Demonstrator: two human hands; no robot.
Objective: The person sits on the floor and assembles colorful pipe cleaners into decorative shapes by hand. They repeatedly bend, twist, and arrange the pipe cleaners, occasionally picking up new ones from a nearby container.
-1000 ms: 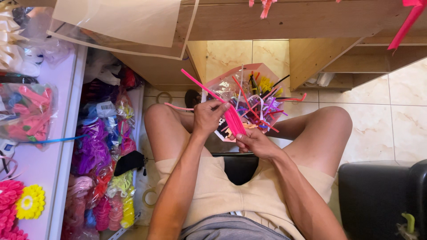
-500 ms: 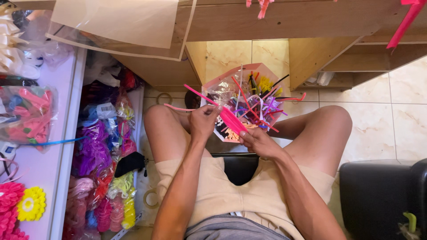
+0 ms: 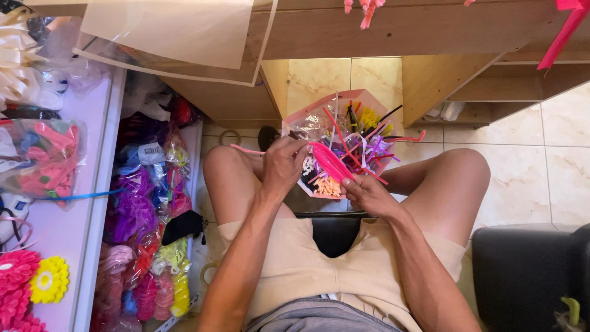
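The pink strip (image 3: 329, 161) sits in the middle of the frame, bent into a loop between both hands above the knees. The left hand (image 3: 284, 165) has its fingers closed on one end, and the right hand (image 3: 367, 193) pinches the other end, so the loop keeps its shape. Just behind, a pink box (image 3: 362, 101) on the floor holds many colourful sticks (image 3: 369, 132). At the left, a shelf (image 3: 86, 215) has bags of bright ribbons (image 3: 132, 206).
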